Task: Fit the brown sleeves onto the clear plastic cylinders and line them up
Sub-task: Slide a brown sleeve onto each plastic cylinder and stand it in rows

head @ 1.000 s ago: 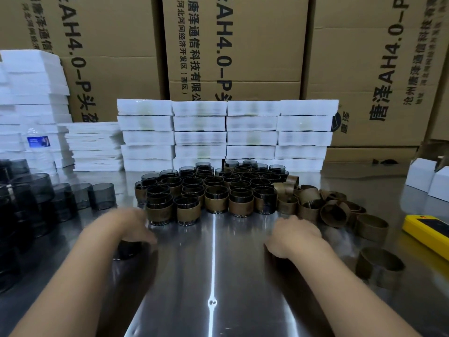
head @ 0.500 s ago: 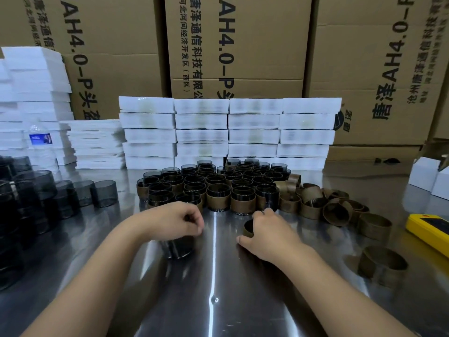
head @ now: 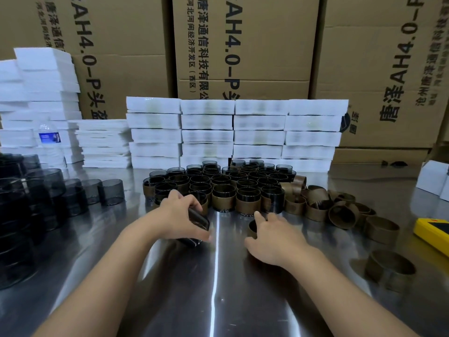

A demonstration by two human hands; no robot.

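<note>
Holding cylinder (head: 197, 223), sleeve (head: 252, 229), sleeved rows (head: 223, 190) ahead, white boxes (head: 233, 132) behind

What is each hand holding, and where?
A clear cylinder, by its side wall, in the left hand; a brown sleeve, by its outer wall, in the right hand.

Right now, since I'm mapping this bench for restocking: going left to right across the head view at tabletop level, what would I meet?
bare clear cylinders → left hand holding one cylinder → brown sleeve held by the right hand → loose sleeves pile → yellow device
</note>
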